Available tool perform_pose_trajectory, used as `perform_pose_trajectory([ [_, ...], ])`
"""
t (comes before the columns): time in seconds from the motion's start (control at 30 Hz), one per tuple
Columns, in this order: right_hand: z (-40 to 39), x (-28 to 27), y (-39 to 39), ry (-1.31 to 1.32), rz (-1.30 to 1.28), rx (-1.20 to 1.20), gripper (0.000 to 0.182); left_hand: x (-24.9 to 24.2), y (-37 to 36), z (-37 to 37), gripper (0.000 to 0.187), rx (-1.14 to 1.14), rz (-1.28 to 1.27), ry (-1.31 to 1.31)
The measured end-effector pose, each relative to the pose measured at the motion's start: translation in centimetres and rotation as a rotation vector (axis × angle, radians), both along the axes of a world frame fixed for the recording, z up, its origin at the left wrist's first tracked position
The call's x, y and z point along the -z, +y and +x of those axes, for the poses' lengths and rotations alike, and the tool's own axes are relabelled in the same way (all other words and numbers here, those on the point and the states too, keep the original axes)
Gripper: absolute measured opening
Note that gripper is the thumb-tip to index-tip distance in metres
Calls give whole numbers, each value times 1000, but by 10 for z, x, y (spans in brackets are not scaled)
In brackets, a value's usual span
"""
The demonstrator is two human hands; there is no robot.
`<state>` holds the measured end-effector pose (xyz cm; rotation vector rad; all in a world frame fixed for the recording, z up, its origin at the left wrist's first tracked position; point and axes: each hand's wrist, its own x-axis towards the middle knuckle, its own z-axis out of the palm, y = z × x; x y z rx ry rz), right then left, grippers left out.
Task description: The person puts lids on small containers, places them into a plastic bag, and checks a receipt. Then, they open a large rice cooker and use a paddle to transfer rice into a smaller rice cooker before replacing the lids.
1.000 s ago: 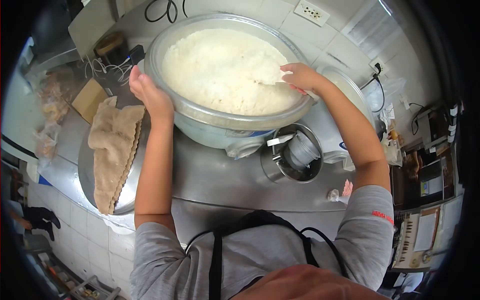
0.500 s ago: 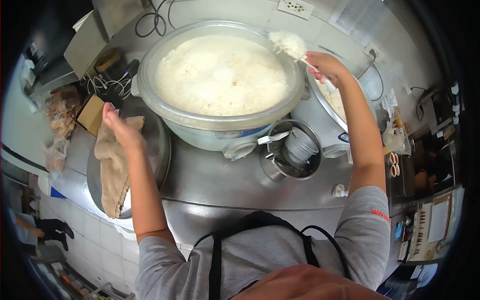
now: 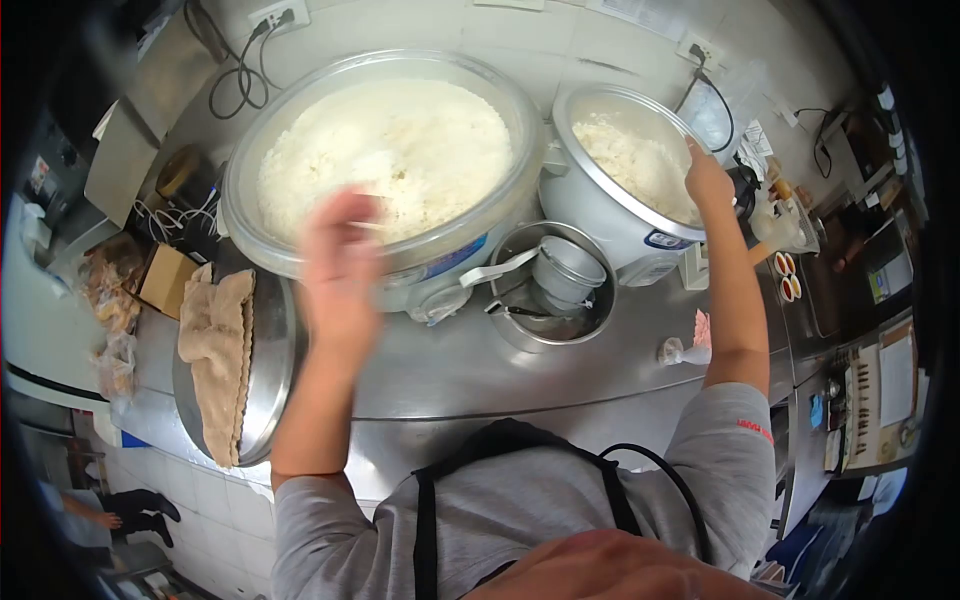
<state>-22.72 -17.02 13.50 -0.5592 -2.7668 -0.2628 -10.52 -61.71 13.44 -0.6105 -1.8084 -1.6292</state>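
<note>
A large round cooker [image 3: 447,262] full of white rice [image 3: 390,150] stands on the steel counter. In front of its near rim hangs my left hand [image 3: 340,265], blurred, with fingers apart and loosely bent and nothing seen in them. To the right, a second silver cooker [image 3: 612,215] also contains rice [image 3: 630,160]. My right hand [image 3: 708,182] is closed at this cooker's right rim. The white rice paddle it held a moment earlier is hidden from view now, and most of the fingers are out of sight.
A steel pot [image 3: 545,340] with smaller metal cups and a white-handled utensil stands between the cookers. At left, a brown cloth [image 3: 220,350] lies on a round metal lid [image 3: 272,385]. A small tied plastic bag [image 3: 672,350] rests near the front edge. Another person's legs [image 3: 140,505] show lower left.
My right hand has come down from above the cookers to the right cooker's rim; the heaped rice paddle has dropped from sight. My left hand has moved right, from beside the cloth to the large cooker.
</note>
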Motion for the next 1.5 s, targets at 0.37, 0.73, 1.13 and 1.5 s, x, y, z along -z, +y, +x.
perform_pose_trajectory([
  [0.37,-6,46,25,375,-508,-173,51,64,226,-159,31,-273,-639,-531],
  [0.73,-7,44,65,602,-1003,-475,42,90,230,-197,19,-514,-679,-227],
  [1.13,-22,28,40,-331,-84,-484,25,63,238,-138,15,-607,-501,-128],
  [1.5,-35,7,72,-375,105,-338,27,25,304,-171,23,-438,-1301,-334],
])
